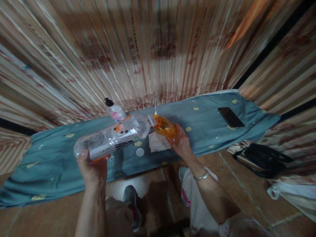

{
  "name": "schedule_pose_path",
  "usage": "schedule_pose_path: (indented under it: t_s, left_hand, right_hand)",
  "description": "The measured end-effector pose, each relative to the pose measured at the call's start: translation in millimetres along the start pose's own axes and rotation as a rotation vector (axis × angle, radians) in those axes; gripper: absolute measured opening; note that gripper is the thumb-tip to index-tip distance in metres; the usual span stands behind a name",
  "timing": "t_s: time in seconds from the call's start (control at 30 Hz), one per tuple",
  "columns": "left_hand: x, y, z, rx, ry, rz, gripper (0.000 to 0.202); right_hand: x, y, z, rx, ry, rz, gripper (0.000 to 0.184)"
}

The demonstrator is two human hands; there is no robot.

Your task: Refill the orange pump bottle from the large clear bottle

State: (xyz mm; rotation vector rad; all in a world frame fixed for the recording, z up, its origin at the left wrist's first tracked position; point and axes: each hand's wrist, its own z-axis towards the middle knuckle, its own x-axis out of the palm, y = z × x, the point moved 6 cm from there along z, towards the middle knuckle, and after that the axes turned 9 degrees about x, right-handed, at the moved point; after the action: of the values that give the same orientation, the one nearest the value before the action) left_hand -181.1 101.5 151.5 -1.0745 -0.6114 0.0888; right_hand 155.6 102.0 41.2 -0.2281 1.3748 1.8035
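Observation:
My left hand (pixel 92 167) is wrapped round the base of a large clear plastic bottle (pixel 116 136) with an orange, white and black label. It is tilted, its neck pointing right and slightly up. My right hand (pixel 182 141) grips a smaller amber bottle (pixel 165 126), also tilted, its mouth meeting or nearly meeting the clear bottle's neck. Whether liquid passes between them I cannot tell. Below the bottles, a pale folded cloth or paper (pixel 159 143) and a round whitish disc, perhaps a cap (pixel 140 151), lie on the teal cloth (pixel 153 163).
A clear pump bottle with a black top (pixel 115 110) stands behind the large bottle. A dark phone (pixel 231 117) lies on the right of the cloth. A black bag (pixel 264 159) sits beyond the right front edge. Patterned curtains (pixel 163 59) hang behind.

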Motion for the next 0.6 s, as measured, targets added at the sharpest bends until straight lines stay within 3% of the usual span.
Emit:
schedule_pose_path:
  t_s: [0.6]
  left_hand:
    - [-2.6,1.9,-0.3,-0.001,-0.002,0.010,0.047]
  right_hand:
    - [-0.9,0.5,-0.6,-0.022,-0.024,-0.025,0.064]
